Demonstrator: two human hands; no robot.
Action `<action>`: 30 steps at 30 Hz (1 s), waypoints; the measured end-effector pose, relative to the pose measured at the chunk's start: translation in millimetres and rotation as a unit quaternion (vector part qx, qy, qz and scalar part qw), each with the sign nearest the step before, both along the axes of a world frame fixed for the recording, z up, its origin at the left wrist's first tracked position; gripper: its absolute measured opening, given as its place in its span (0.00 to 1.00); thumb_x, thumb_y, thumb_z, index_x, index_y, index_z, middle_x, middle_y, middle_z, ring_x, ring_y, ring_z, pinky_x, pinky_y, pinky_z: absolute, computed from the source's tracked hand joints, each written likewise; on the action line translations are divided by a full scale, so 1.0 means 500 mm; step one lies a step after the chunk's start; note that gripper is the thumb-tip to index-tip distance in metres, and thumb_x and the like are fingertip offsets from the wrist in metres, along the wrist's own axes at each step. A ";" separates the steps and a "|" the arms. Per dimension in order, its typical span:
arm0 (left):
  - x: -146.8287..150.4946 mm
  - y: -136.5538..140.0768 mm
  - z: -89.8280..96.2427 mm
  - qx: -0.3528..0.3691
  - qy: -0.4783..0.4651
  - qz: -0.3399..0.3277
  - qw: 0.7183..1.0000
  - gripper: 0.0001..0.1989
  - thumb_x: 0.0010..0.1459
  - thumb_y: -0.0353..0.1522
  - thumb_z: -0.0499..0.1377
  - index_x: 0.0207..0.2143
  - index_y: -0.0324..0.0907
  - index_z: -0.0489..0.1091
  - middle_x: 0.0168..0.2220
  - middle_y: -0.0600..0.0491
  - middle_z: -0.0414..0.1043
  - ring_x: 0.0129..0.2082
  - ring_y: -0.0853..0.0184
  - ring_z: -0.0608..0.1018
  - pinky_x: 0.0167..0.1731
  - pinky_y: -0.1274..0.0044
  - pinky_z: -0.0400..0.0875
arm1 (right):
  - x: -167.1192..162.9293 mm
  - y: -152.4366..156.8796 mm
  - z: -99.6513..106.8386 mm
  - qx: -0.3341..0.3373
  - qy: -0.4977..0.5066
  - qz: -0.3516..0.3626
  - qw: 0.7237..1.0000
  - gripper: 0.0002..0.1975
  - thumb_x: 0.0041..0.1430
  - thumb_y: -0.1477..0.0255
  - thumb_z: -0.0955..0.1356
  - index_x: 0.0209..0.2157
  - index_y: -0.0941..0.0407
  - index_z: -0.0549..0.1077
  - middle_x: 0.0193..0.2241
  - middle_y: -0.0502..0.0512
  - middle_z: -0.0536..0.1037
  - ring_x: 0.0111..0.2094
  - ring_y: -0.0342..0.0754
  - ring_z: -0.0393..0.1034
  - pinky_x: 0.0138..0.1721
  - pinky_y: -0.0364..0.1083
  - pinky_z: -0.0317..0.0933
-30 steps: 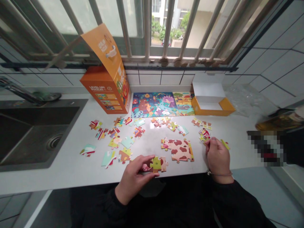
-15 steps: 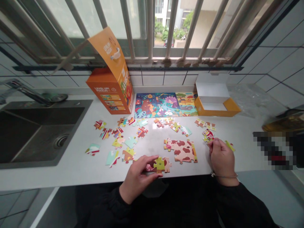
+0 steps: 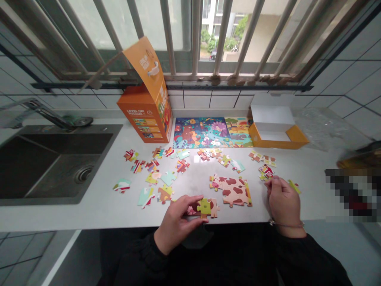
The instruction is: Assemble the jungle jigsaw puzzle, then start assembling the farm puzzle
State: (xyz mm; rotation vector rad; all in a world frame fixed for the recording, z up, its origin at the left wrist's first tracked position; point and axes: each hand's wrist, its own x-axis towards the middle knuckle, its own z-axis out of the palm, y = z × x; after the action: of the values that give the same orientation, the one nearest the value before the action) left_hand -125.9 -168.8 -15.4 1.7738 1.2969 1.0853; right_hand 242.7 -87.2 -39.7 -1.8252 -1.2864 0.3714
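Note:
My left hand [image 3: 178,222] pinches a green puzzle piece [image 3: 204,206] between thumb and fingers, near the counter's front edge. Cow-patterned pieces [image 3: 214,208] show beside and behind it, partly hidden. Fingers curled together, my right hand [image 3: 282,198] rests at the lower edge of a red barn puzzle piece [image 3: 266,171]. Whether its fingertips grip that piece or something else is hidden. Between the hands lies a joined cow section [image 3: 236,190], with brown spots and a pink nose at its left end. A green piece [image 3: 294,186] lies just right of my right hand.
Several loose puzzle pieces [image 3: 169,178] are scattered at the left and along the middle. An orange puzzle box [image 3: 145,115], a picture sheet [image 3: 199,133] and an open yellow box [image 3: 276,141] stand at the back. The sink [image 3: 59,171] is at far left.
The whole view has shifted slightly, so everything appears a little further right. Both hands keep about the same place relative to the pieces.

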 end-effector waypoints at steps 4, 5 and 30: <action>0.000 0.000 0.001 0.000 0.000 0.001 1.000 0.27 0.62 0.49 0.73 0.58 0.48 0.80 0.41 0.51 0.82 0.33 0.68 0.79 0.38 0.76 0.80 | -0.001 0.000 0.003 0.001 -0.003 0.000 1.000 0.29 0.73 0.46 0.62 0.31 0.53 0.77 0.25 0.55 0.78 0.28 0.53 0.70 0.37 0.51 0.62; 0.000 0.000 0.001 0.001 0.001 0.001 1.000 0.27 0.62 0.49 0.73 0.58 0.48 0.80 0.41 0.51 0.82 0.33 0.68 0.79 0.38 0.76 0.80 | -0.001 0.000 0.004 0.000 -0.004 0.000 1.000 0.29 0.73 0.46 0.62 0.31 0.53 0.77 0.26 0.55 0.78 0.28 0.53 0.70 0.37 0.51 0.62; 0.001 0.002 -0.002 0.036 0.018 -0.007 0.999 0.26 0.64 0.46 0.73 0.60 0.49 0.79 0.41 0.51 0.82 0.32 0.68 0.78 0.36 0.77 0.78 | -0.003 0.002 0.006 -0.006 0.003 0.001 1.000 0.25 0.73 0.51 0.62 0.30 0.53 0.76 0.25 0.53 0.76 0.27 0.51 0.68 0.36 0.50 0.61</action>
State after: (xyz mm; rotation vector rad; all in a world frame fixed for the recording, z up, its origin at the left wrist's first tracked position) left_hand -125.4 -167.8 -16.6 1.8607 1.2794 1.1087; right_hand 241.3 -86.1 -36.8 -1.8312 -1.2848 0.3848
